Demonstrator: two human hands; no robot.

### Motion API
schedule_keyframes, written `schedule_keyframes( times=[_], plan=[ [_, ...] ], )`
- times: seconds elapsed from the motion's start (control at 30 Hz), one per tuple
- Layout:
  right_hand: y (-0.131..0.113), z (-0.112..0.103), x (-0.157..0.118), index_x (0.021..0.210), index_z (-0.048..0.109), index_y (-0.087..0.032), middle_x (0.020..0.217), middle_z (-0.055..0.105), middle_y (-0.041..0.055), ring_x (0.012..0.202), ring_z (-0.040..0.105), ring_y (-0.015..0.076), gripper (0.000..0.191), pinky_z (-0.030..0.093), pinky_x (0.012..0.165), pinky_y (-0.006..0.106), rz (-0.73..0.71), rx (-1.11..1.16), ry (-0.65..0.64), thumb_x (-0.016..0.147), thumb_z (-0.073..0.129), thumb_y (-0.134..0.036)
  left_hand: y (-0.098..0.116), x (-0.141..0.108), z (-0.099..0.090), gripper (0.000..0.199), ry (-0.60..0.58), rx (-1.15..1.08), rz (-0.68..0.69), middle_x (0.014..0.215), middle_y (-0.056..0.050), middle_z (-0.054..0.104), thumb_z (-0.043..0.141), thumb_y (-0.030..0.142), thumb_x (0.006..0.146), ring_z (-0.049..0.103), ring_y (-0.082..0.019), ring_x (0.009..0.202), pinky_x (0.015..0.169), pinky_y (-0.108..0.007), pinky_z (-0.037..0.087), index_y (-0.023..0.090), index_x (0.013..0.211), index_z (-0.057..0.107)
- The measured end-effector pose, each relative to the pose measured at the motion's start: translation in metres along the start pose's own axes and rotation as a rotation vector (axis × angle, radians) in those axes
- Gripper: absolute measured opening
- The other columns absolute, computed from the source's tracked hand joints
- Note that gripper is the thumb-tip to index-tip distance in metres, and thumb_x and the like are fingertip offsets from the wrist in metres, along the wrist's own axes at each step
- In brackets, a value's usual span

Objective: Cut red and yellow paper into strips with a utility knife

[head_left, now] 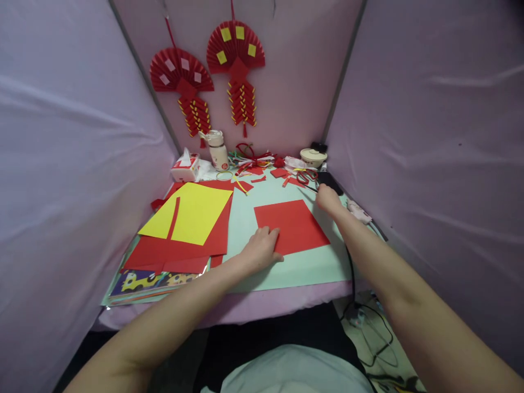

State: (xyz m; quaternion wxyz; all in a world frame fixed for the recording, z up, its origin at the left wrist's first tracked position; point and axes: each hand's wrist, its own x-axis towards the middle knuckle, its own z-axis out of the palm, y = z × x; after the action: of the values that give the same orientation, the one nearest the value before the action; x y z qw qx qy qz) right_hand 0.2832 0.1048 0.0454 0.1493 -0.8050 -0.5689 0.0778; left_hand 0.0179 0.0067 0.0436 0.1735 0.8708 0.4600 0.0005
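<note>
A square sheet of red paper lies flat on the pale green mat. My left hand rests on its left edge, thumb and fingers apart, holding nothing up. Beyond the sheet's right corner, my right hand is closed around a slim dark tool with a pointed end; its kind is unclear. Just past that hand lie scissors with red handles. To the left, a yellow sheet with a narrow red strip across it overlaps larger red paper.
Red scraps, a tissue box, a white bottle, a tape roll and a lidded bowl line the back. Red fan decorations hang on the wall. A black cable drops at the right edge.
</note>
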Motion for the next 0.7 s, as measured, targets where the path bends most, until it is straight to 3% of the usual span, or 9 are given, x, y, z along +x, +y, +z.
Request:
schedule_keyframes(
  times=[0.13, 0.23, 0.33, 0.5, 0.6, 0.7],
  plan=[
    [-0.009, 0.019, 0.023, 0.124, 0.063, -0.011, 0.122, 0.064, 0.022, 0.114, 0.061, 0.0319, 0.035, 0.045, 0.093, 0.039, 0.013, -0.002, -0.03, 0.092, 0.051, -0.017, 0.006, 0.006, -0.004, 0.057, -0.063, 0.01, -0.1, 0.114, -0.015, 0.061, 0.079, 0.043, 0.075, 0.058, -0.032, 0.107, 0.087, -0.037, 0.047, 0.013, 0.119, 0.057],
    [-0.003, 0.023, 0.019, 0.132, 0.06, -0.015, 0.139, 0.051, 0.0218, 0.129, 0.048, 0.0364, 0.042, 0.041, 0.101, 0.046, 0.0, 0.002, -0.002, 0.093, 0.055, -0.031, 0.009, 0.01, -0.004, 0.05, -0.044, 0.02, -0.123, 0.116, -0.015, 0.058, 0.082, 0.041, 0.072, 0.056, -0.033, 0.111, 0.085, -0.036, 0.047, 0.014, 0.107, 0.059],
    [0.007, 0.021, 0.007, 0.139, 0.054, -0.015, 0.144, 0.046, 0.0209, 0.133, 0.044, 0.0336, 0.05, 0.036, 0.106, 0.042, -0.029, 0.031, 0.011, 0.093, 0.054, -0.036, 0.01, 0.011, -0.001, 0.051, -0.023, 0.015, -0.127, 0.118, -0.016, 0.056, 0.083, 0.037, 0.07, 0.058, -0.032, 0.107, 0.084, -0.035, 0.048, 0.015, 0.107, 0.057],
    [0.02, 0.022, -0.015, 0.13, 0.06, -0.01, 0.129, 0.06, 0.0219, 0.118, 0.059, 0.0285, 0.05, 0.042, 0.097, 0.032, -0.03, 0.109, -0.072, 0.088, 0.062, -0.036, 0.006, 0.016, 0.003, 0.058, -0.014, -0.009, -0.147, 0.11, -0.015, 0.061, 0.086, 0.038, 0.064, 0.065, -0.032, 0.097, 0.075, -0.033, 0.049, 0.016, 0.107, 0.055],
    [0.018, 0.027, -0.023, 0.112, 0.069, -0.012, 0.109, 0.071, 0.0188, 0.107, 0.064, 0.0285, 0.039, 0.046, 0.086, 0.03, 0.003, 0.181, -0.105, 0.079, 0.07, -0.034, 0.004, 0.019, 0.003, 0.052, -0.016, -0.028, -0.158, 0.098, -0.011, 0.065, 0.087, 0.04, 0.061, 0.065, -0.032, 0.096, 0.073, -0.032, 0.05, 0.018, 0.096, 0.055],
    [0.014, 0.029, -0.026, 0.093, 0.071, -0.013, 0.09, 0.073, 0.0154, 0.093, 0.067, 0.0269, 0.028, 0.046, 0.074, 0.028, 0.037, 0.285, -0.113, 0.073, 0.074, -0.031, 0.003, 0.02, 0.003, 0.057, 0.012, -0.057, -0.175, 0.105, -0.014, 0.065, 0.089, 0.04, 0.056, 0.063, -0.035, 0.104, 0.075, -0.033, 0.05, 0.018, 0.096, 0.055]
  ],
)
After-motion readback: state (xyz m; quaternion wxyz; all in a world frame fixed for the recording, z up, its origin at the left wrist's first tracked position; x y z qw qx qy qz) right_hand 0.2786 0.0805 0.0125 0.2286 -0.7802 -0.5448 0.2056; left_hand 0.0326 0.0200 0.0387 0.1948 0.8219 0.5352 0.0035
